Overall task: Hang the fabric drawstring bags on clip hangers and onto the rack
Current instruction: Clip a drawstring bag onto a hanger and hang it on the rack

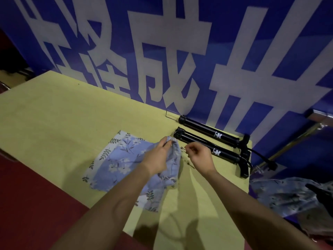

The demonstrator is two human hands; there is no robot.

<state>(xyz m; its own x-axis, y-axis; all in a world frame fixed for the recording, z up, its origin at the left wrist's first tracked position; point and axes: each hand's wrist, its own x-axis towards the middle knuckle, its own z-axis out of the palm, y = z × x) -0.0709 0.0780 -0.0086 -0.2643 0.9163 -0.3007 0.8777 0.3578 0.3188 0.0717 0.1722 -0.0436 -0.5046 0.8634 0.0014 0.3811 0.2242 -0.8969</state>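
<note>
Blue floral cloth bunches under the left hand, which pinches the gathered mouth of a drawstring bag lying on a yellow desk. Just to its right, the right hand has fingers pressed together on a thin cord end beside the bag's opening. Beneath the bag lies another flat piece of white leaf-print fabric. Two black pumps rest side by side at the desk's far right, near a blue banner with large white characters. More floral bags sit heaped off the desk's right edge.
</note>
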